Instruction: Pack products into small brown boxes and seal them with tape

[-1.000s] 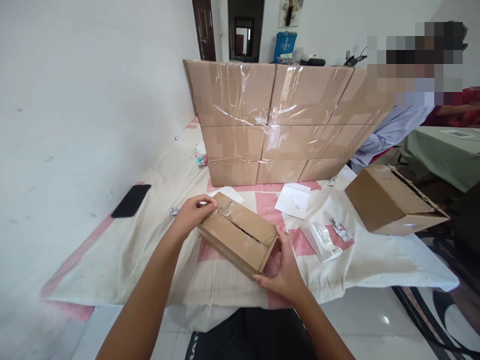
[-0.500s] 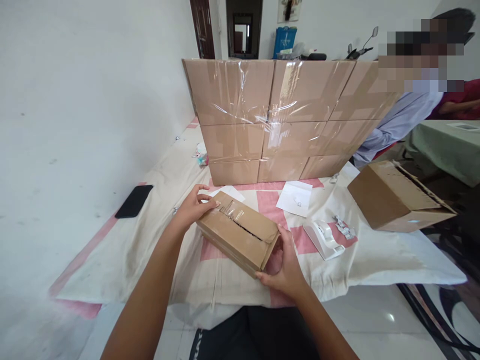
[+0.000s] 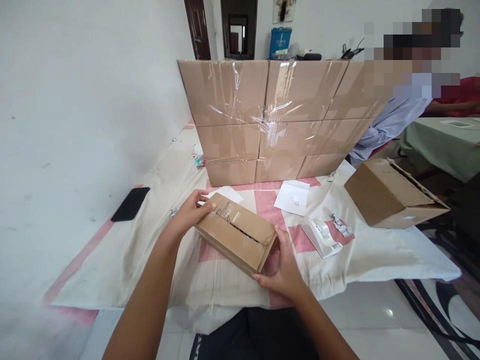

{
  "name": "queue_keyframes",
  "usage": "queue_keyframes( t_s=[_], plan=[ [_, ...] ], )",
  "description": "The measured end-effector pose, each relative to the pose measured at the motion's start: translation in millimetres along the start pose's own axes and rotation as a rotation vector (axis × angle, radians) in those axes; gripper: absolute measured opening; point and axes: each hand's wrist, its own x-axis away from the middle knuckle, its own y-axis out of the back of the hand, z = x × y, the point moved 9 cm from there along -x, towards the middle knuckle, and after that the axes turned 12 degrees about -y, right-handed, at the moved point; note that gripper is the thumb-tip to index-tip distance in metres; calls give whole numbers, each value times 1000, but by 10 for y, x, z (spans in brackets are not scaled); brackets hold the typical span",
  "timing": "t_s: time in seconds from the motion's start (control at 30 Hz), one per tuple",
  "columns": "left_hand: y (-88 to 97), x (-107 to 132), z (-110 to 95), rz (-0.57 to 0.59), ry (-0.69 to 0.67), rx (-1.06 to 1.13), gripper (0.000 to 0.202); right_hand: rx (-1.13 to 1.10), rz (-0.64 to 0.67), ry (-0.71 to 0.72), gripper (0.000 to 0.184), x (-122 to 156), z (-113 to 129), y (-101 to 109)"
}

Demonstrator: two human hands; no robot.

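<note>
Centre frame, on cloth (image 3: pixel 112 260): small cardboard box (image 3: pixel 236 237) is lying flaps-down | left hand (image 3: pixel 191 212) is clasping its far-left corner, grip curled | right hand (image 3: pixel 283 270) is cupping its near-right end | crumpled tape is covering one end and the seam is gaping, so sealing looks partly done | tape dispenser (image 3: pixel 321 239) is lying apart, right.

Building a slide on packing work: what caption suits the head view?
Left hand and right hand hold a small cardboard box by its ends over a cloth, tape dispenser nearby.

wrapped carton stack (image 3: pixel 277 115), phone (image 3: pixel 130 204), tape dispenser (image 3: pixel 321 238).
</note>
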Motion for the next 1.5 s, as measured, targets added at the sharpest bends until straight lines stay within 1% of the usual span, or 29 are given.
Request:
queue_keyframes(
  t_s=[0.13,0.27,0.43,0.47,0.6,0.63,0.7,0.77,0.83,0.9,0.97,1.03,1.07,1.13,1.2,1.23,1.3,1.4,1.43,1.5],
  plan=[
    [-14,2,3,20,-1,0,62,21,6,-2,119,5,10,-4],
    [-16,3,8,13,6,-3,65,53,9,-5,119,25,7,-10],
    [-24,14,54,12,38,6,72,128,38,-30,133,72,2,-53],
    [-24,19,68,15,47,8,72,147,41,-20,130,80,30,-61],
    [-32,66,114,31,91,18,75,133,1,59,99,106,206,-28],
    [-41,84,125,34,107,24,75,117,-24,80,96,122,243,7],
    [-108,112,118,60,114,64,73,90,-75,124,95,188,290,119],
    [-251,111,61,95,65,200,69,88,-125,147,97,316,288,314],
    [-413,76,-2,76,-8,429,66,120,-190,146,98,525,260,633],
    [-580,31,9,19,-51,631,62,190,-298,116,96,824,249,1092],
    [-770,0,82,-15,-65,758,58,299,-469,67,87,1208,284,1664],
    [-941,-5,193,-25,-51,840,56,475,-661,-29,79,1625,323,2247],
    [-997,0,262,-36,-32,870,56,572,-745,-77,79,1821,331,2510],
    [-1053,15,401,-56,12,878,55,736,-900,-157,81,2152,284,2962],
    [-1042,28,517,-77,39,853,53,770,-978,-251,85,2329,55,3296],
    [-1025,32,561,-90,43,850,51,758,-993,-284,90,2353,-102,3411],
    [-996,37,619,-106,32,863,46,723,-995,-340,93,2287,-453,3556],
    [-1008,39,676,-83,17,860,42,595,-989,-429,91,2042,-933,3669],
    [-1020,38,703,-72,21,841,41,555,-986,-462,91,1945,-1050,3695],
    [-1039,31,776,-61,40,793,39,521,-974,-519,92,1741,-1198,3741]
  ],
)
